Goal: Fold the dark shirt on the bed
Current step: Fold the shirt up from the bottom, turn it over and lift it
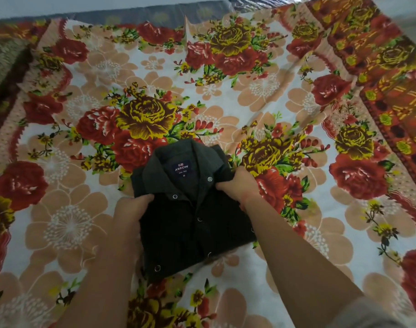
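Observation:
The dark shirt (188, 223) lies folded into a compact rectangle on the bed, collar pointing away from me, with a navy brand label and silver snap buttons showing. My left hand (128, 214) grips the shirt's left edge just below the collar, fingers curled over the fabric. My right hand (237, 185) pinches the right side near the collar and shoulder. Both forearms reach in from the bottom of the view.
The bed is covered by a floral sheet (273, 95) with red and yellow roses, wrinkled in places. A brownish patterned blanket (3, 67) sits at the far left edge. An orange patterned border (391, 67) runs along the right side.

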